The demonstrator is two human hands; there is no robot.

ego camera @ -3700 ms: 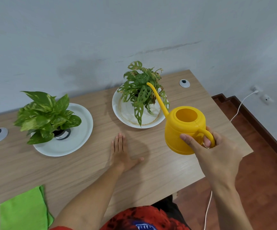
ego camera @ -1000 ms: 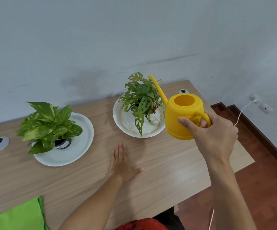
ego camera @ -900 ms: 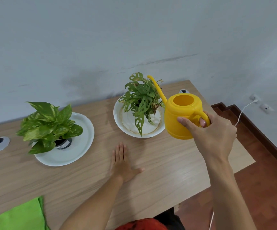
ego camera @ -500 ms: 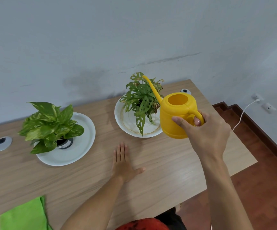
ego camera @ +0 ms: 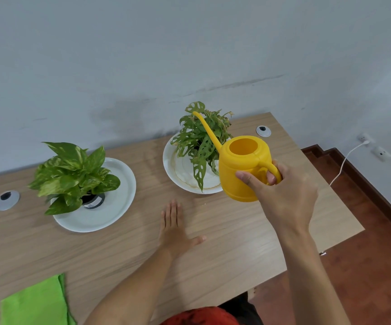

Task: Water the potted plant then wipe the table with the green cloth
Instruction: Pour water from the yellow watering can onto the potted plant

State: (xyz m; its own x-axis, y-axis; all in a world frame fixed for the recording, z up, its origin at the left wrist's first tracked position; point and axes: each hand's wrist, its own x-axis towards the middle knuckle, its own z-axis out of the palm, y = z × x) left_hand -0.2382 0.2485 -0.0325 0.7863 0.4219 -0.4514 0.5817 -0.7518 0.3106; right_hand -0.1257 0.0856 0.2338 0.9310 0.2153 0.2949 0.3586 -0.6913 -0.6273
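while the right hand (ego camera: 286, 195) grips the handle of the yellow watering can (ego camera: 243, 167), its fingers (ego camera: 248, 179) wrapped around the loop and thumb laid on the can's side, the can hangs lifted above the counter (ego camera: 225, 242) with its long spout (ego camera: 207, 132) reaching up into the leaves of the potted plant (ego camera: 201, 139) on the white plate (ego camera: 178, 170) near the far edge. the left hand (ego camera: 175, 228) lies flat on the bare wood, fingers straight and together, grasping nothing. between the two plates and the near edge the surface is open apart from that hand. a second leafy plant (ego camera: 72, 174) stands in a dark pot (ego camera: 93, 200) on another white plate (ego camera: 119, 195) to the left; a pale label on the pot is too small to read. the green cloth (ego camera: 35, 303) lies at the near left corner, well apart from both plants. round cable grommets sit at the far right (ego camera: 263, 131) and far left (ego camera: 6, 200). the counter's right edge drops to a reddish floor (ego camera: 365, 277), where a white cord (ego camera: 344, 160) runs to a wall socket.
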